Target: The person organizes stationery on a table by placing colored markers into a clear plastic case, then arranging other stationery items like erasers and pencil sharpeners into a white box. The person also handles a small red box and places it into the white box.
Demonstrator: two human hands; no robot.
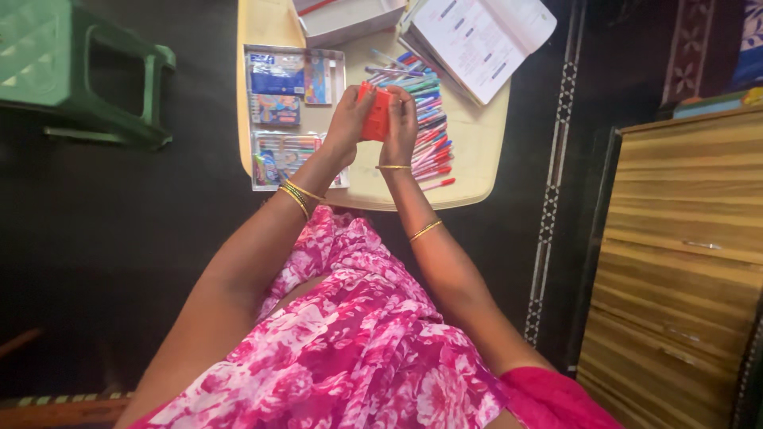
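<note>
Both my hands hold a small red box [376,113] above a cream table [469,151]. My left hand [348,119] grips its left side and my right hand [400,125] grips its right side. Gold bangles ring both wrists. Just right of my hands lies a row of several coloured pens [429,119] on the table. To the left of my hands lie flat plastic packets [282,111] with colourful printed cards inside.
An open book [477,40] and a white box [346,17] sit at the table's far end. A green plastic stool [79,71] stands at the left on the dark floor. A wooden cabinet [683,262] stands at the right.
</note>
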